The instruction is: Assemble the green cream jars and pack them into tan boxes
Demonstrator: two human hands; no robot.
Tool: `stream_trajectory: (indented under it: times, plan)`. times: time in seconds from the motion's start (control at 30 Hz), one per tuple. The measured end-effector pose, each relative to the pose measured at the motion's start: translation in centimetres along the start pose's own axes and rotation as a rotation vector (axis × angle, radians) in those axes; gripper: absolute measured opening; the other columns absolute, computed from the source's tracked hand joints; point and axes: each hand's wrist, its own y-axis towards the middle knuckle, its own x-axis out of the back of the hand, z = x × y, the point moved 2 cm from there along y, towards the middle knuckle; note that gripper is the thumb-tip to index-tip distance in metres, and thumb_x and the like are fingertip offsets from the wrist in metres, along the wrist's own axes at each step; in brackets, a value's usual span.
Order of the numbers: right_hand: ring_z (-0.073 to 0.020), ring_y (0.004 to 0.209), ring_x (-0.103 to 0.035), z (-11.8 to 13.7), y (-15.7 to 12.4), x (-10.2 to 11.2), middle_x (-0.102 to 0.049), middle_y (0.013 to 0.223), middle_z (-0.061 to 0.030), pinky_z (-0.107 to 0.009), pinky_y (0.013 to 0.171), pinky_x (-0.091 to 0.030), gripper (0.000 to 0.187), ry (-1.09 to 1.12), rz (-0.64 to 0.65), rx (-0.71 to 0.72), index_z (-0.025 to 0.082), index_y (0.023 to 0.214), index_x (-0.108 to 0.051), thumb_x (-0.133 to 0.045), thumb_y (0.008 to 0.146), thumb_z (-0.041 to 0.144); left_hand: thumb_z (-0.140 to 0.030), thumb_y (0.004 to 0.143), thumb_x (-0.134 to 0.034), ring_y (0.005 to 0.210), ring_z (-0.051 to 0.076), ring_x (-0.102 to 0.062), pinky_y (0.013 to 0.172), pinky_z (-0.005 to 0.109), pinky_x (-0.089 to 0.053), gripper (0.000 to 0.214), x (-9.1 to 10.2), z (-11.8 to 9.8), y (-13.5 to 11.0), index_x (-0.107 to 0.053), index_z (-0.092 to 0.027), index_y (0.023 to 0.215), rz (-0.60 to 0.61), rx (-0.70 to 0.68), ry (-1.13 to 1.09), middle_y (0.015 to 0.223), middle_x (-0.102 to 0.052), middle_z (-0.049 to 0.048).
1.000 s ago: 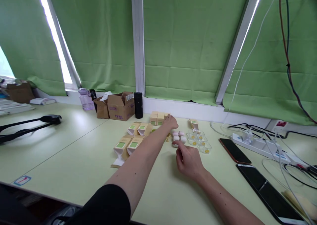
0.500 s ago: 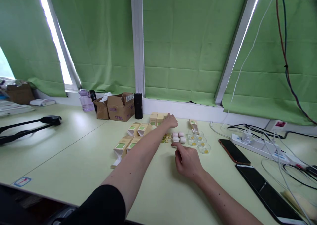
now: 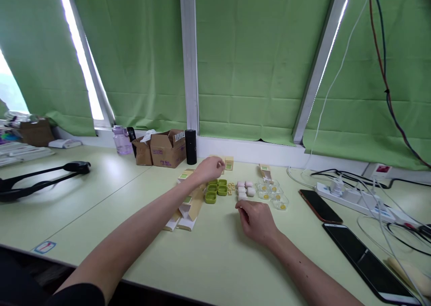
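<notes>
My left hand [image 3: 210,169] reaches across the table with its fingers curled, in front of small cream boxes [image 3: 229,162] at the back. Its fingertips partly hide those boxes, and anything within them is out of sight. Below its wrist lie more cream boxes [image 3: 195,203] with green labels, some with open flaps. Small green trays [image 3: 211,197] and little yellowish pieces [image 3: 230,189] sit right of them. My right hand [image 3: 257,220] rests low over the table, loosely closed, with no object visible in it. Just beyond its fingertips are several pale pink and white marshmallow-like pieces [image 3: 241,190].
Clear cups with yellow centres [image 3: 279,203] stand right of the pale pieces, by another cream box [image 3: 266,171]. Two phones [image 3: 319,206] and a power strip [image 3: 353,198] with cables lie right. Cardboard boxes [image 3: 168,149], a black cylinder [image 3: 191,146] and a purple bottle [image 3: 122,141] stand behind.
My left hand has drawn left and slightly nearer, uncovering the green trays and a back box. The right index finger, stretched out earlier, is now more curled. The view has shifted slightly.
</notes>
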Motion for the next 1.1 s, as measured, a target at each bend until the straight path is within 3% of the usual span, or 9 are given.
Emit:
stream_trajectory:
  times: [0.07,0.23,0.37,0.43,0.73,1.1]
  plan:
    - [-0.0183,0.067,-0.07,0.0,0.0,-0.1,-0.079,0.081,-0.0019,-0.03,0.061,-0.029,0.018,-0.005,0.003,-0.001,0.022,0.095,-0.07,-0.056,0.091,0.011,-0.03,0.096,-0.057,0.095,0.025,-0.076,0.079,0.033,-0.058,0.025,0.1,0.5,-2.7,-0.081,-0.025,0.101,0.0,0.006,0.048,0.107,-0.083,0.0052]
    - [-0.0183,0.064,-0.069,-0.1,-0.1,-0.4,-0.077,0.076,-0.0012,-0.03,0.059,-0.029,0.017,0.012,-0.027,-0.005,0.022,0.093,-0.067,-0.054,0.092,0.012,-0.022,0.088,-0.062,0.099,0.031,-0.074,0.091,0.042,-0.055,0.024,-1.0,0.2,-7.3,-0.085,-0.024,0.094,0.058,-0.043,0.14,0.097,-0.083,0.0101]
    - [-0.0196,0.06,-0.068,0.0,-0.1,-0.6,-0.075,0.071,0.0013,-0.029,0.058,-0.03,0.024,0.048,-0.046,0.01,0.022,0.118,-0.065,-0.053,0.098,0.02,-0.019,0.085,-0.067,0.104,0.034,-0.07,0.094,0.045,-0.051,0.018,-1.8,-0.3,-9.1,-0.085,-0.02,0.09,0.095,-0.07,0.19,0.093,-0.081,0.0134]
    - [-0.0202,0.06,-0.069,0.0,-0.1,-0.7,-0.075,0.071,0.0016,-0.029,0.059,-0.032,0.03,0.054,-0.043,0.018,0.022,0.127,-0.063,-0.052,0.099,0.022,-0.021,0.086,-0.07,0.107,0.035,-0.067,0.096,0.047,-0.049,0.015,-2.0,-0.3,-9.5,-0.084,-0.019,0.091,0.103,-0.095,0.24,0.095,-0.08,0.014]
    - [-0.0209,0.059,-0.069,0.2,-0.1,-0.8,-0.074,0.07,0.0017,-0.03,0.059,-0.034,0.031,0.065,-0.056,0.038,0.021,0.129,-0.061,-0.05,0.099,0.022,-0.022,0.082,-0.079,0.112,0.036,-0.06,0.098,0.048,-0.044,0.006,-3.4,0.7,-10.0,-0.079,-0.018,0.087,0.084,-0.151,0.356,0.1,-0.077,0.0145]
    - [-0.0189,0.058,-0.067,0.1,-0.2,-0.8,-0.073,0.068,0.0025,-0.029,0.058,-0.031,0.009,0.053,-0.054,0.034,0.024,0.101,-0.062,-0.054,0.099,0.023,-0.009,0.083,-0.071,0.105,0.034,-0.059,0.091,0.046,-0.042,0.014,-4.3,1.3,-9.8,-0.074,-0.017,0.073,0.037,-0.193,0.333,0.085,-0.074,0.014]
